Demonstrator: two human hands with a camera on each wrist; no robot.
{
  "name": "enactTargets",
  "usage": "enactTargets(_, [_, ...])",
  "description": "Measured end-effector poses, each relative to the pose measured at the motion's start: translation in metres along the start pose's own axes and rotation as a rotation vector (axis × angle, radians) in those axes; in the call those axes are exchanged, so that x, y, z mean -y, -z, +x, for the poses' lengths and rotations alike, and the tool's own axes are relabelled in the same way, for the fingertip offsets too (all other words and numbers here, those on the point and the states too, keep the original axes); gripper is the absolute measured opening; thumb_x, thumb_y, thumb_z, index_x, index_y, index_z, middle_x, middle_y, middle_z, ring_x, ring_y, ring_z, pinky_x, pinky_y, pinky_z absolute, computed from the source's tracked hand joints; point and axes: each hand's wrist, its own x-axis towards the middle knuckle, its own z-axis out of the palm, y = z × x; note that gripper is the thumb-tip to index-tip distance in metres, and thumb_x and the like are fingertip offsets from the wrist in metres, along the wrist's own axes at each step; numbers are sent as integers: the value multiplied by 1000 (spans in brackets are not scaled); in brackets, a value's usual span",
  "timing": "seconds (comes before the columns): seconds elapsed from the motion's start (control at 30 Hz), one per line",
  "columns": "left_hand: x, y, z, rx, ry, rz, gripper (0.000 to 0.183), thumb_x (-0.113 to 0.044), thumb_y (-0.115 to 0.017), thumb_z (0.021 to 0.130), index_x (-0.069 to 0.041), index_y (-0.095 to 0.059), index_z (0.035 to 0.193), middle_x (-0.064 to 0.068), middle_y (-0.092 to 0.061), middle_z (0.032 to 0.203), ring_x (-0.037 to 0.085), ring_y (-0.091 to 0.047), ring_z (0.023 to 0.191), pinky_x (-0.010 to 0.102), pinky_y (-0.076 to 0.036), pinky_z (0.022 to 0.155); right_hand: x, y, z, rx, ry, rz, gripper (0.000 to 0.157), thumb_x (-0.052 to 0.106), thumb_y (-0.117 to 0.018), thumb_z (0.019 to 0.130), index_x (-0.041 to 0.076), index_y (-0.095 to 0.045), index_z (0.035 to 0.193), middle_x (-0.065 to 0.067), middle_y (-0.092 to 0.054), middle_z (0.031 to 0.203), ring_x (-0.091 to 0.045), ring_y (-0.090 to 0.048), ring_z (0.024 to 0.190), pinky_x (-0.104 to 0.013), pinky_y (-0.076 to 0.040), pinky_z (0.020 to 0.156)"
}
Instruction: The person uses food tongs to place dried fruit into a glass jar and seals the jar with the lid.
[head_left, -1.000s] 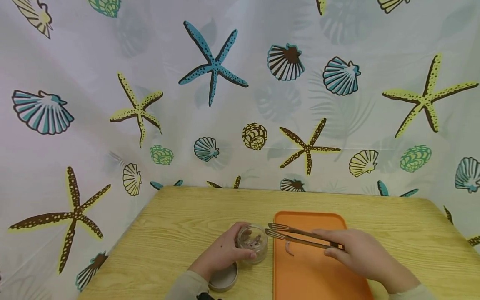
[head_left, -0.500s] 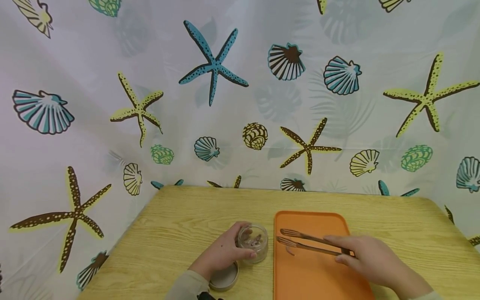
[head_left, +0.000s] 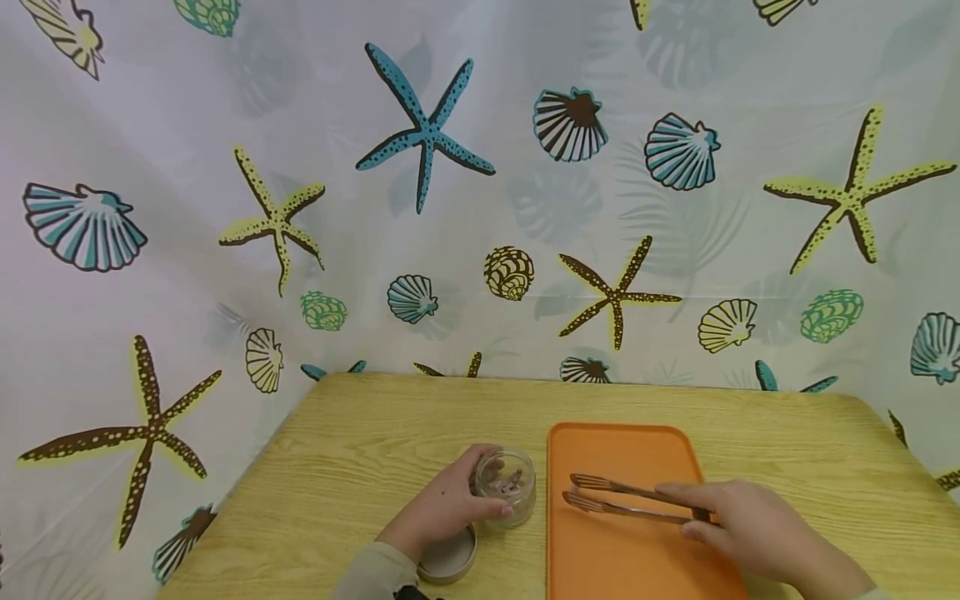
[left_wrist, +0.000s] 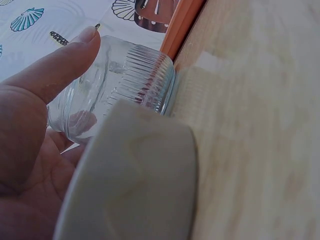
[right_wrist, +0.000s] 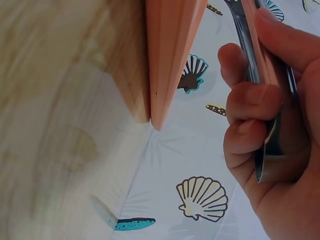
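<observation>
In the head view my left hand holds a clear glass jar around its side, left of the orange tray. Small pinkish-grey pieces lie inside the open jar. In the left wrist view the thumb lies along the ribbed jar. My right hand grips metal tongs near their joined end; the right wrist view shows the fingers curled round the tongs. The slotted tips are spread apart, low over the tray's left part. The small curved piece on the tray is mostly hidden at the tips.
A round lid lies on the wooden table beside my left wrist, close to the jar. The tray's raised left rim stands just right of the jar. A curtain with shells and starfish hangs behind the table.
My right hand has moved the tongs right and down, from beside the jar's mouth to over the small curved piece on the tray. The left hand and jar stay put.
</observation>
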Motion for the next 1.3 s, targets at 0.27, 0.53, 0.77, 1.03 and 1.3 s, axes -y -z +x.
enactTargets(0.27, [0, 0, 0, -3, 1, 10, 84, -45, -83, 84, -22, -39, 153, 6, -52, 147, 30, -48, 134, 56, -37, 106, -3, -3, 1, 19, 2, 5, 47, 41, -71, 93, 41, -62, 139, 21, -65, 98, -2, -49, 73, -32, -42, 64])
enactTargets(0.53, [0, 0, 0, 1, -4, 12, 84, -45, -82, 85, -21, -39, 153, 6, -52, 147, 29, -48, 134, 56, -38, 106, -5, -4, -1, 0, 44, -11, 46, 37, -72, 94, 39, -63, 139, 9, -72, 114, 0, -57, 82, -32, -45, 65])
enactTargets(0.77, [1, 0, 0, 6, -3, 5, 84, -45, -82, 85, -21, -38, 153, 6, -52, 148, 30, -48, 134, 56, -38, 106, -8, -4, -3, -13, 44, -26, 44, 34, -72, 94, 39, -64, 137, 9, -72, 113, -7, -65, 88, -35, -50, 67])
enactTargets(1.03, [0, 1, 0, 12, 2, -11, 84, -44, -82, 85, -21, -39, 153, 7, -51, 148, 30, -48, 135, 56, -38, 106, -7, -4, -2, -23, 33, -58, 43, 34, -72, 94, 43, -64, 136, 11, -72, 111, -10, -67, 90, -38, -52, 68])
enactTargets(1.3, [1, 1, 0, 6, 8, -3, 85, -46, -82, 85, -22, -38, 154, 7, -50, 149, 30, -49, 133, 56, -39, 105, -4, -1, -2, -42, 35, -46, 42, 33, -72, 94, 42, -64, 135, 13, -71, 107, -1, -58, 80, -33, -46, 63])
